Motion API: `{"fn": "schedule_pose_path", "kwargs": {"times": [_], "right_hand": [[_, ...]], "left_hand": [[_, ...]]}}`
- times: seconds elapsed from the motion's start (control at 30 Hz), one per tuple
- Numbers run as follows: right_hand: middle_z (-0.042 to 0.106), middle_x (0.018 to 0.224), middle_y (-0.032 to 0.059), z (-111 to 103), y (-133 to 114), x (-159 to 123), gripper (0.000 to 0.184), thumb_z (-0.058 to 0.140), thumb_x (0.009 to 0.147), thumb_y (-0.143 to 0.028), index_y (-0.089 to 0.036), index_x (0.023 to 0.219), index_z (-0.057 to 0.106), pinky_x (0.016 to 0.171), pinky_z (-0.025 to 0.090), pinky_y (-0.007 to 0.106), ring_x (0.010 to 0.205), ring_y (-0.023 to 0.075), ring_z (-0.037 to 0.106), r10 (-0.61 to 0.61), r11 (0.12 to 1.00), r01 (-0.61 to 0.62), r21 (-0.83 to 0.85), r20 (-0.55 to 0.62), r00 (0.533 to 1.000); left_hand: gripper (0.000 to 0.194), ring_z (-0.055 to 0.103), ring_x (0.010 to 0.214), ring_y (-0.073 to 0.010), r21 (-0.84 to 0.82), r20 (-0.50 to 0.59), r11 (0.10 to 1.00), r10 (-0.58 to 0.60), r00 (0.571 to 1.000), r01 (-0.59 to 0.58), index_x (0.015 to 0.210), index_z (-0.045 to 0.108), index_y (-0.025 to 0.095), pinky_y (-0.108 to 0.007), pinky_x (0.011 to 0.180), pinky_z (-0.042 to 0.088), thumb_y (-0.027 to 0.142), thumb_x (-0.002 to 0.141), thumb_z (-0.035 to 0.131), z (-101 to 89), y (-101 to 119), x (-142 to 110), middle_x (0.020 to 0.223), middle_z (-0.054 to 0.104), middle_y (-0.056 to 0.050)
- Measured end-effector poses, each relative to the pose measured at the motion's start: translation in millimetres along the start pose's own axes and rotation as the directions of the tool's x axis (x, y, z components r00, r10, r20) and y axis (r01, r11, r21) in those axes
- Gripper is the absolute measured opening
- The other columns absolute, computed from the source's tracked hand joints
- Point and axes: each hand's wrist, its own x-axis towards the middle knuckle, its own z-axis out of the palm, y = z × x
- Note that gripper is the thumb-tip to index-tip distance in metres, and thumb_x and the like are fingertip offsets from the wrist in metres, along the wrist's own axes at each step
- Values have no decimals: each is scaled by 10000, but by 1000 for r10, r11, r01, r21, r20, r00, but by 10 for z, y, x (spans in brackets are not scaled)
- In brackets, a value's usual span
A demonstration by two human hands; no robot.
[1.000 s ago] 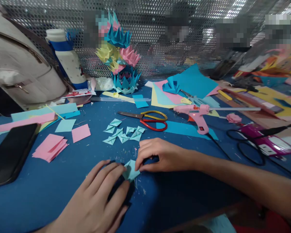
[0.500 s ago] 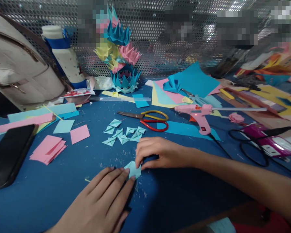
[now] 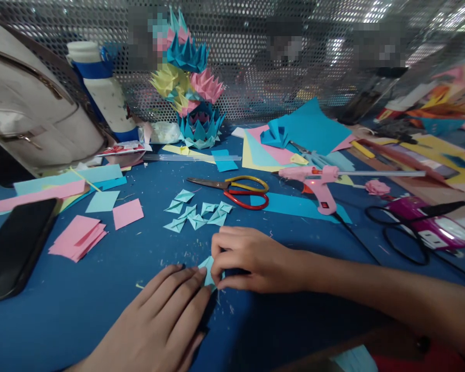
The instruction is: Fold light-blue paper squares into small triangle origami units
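Observation:
A small piece of light blue paper (image 3: 206,265), partly folded, lies on the blue table between my two hands. My left hand (image 3: 158,312) rests flat with its fingers stretched out, the fingertips pressing on the paper's left side. The curled fingers of my right hand (image 3: 251,258) pinch the paper's right side and cover much of it. Just beyond my hands sit several folded light blue paper pieces (image 3: 197,221). Behind these, a pair of scissors (image 3: 232,187) with one yellow and one red handle lies with its blades pointing left.
A pink glue gun (image 3: 321,182) with its cord lies at right, near a purple power strip (image 3: 430,225). Pink paper squares (image 3: 77,237) and a black phone (image 3: 19,248) are at left. A paper flower tower (image 3: 201,124) and a bottle (image 3: 106,95) stand behind.
My right hand has moved slightly nearer and to the left over the paper, so less of the paper shows. My left hand has barely shifted.

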Motion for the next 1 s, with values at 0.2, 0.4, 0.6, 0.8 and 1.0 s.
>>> {"fn": "schedule_pose_path", "kwargs": {"times": [0.2, 0.4, 0.6, 0.8, 1.0], "right_hand": [[565, 932, 19, 81, -86, 8, 31, 691, 878, -177, -183, 905, 676, 780, 394, 289, 869, 155, 516, 139, 990, -137, 39, -65, 988], [567, 921, 23, -26, 84, 6, 135, 696, 901, -266, -178, 1003, 702, 802, 418, 270, 895, 146, 543, 57, 986, -48, 161, -49, 997], [617, 987, 43, -212, 275, 38, 83, 669, 917, -208, -166, 983, 699, 898, 422, 270, 979, 148, 546, -65, 979, 52, 198, 58, 996], [624, 963, 41, -168, 272, 66, 65, 655, 928, -205, -158, 948, 696, 867, 418, 260, 960, 148, 550, -47, 988, 36, 151, 69, 996], [642, 1024, 68, -208, 325, 78, 140, 636, 943, -249, -157, 1038, 682, 889, 442, 272, 979, 159, 566, -66, 963, 38, 268, 97, 993]], "left_hand": [[346, 596, 1109, -176, 2, 13, 1000, 23, 1000, -23, 1210, 658, 154, -310, 1087, 373, 263, 1052, 370, 9, 0, 7, 1171, 698, -40], [343, 587, 1118, -180, 19, 83, 999, 48, 995, -50, 1269, 640, 160, -305, 1082, 374, 285, 1044, 412, -48, -31, 38, 1180, 695, -28], [412, 543, 1132, -207, -21, 90, 1000, 13, 996, -12, 1333, 594, 194, -366, 1119, 307, 405, 1045, 388, 48, -19, -17, 1178, 658, -42], [480, 520, 1091, -232, -45, 181, 999, 29, 983, -21, 1403, 524, 212, -436, 1138, 219, 481, 1033, 375, 44, -21, 21, 1153, 629, -36], [492, 513, 1079, -247, -55, 241, 998, 21, 970, -8, 1427, 491, 207, -483, 1121, 223, 472, 1046, 330, -5, -19, 58, 1143, 622, -52]]}}
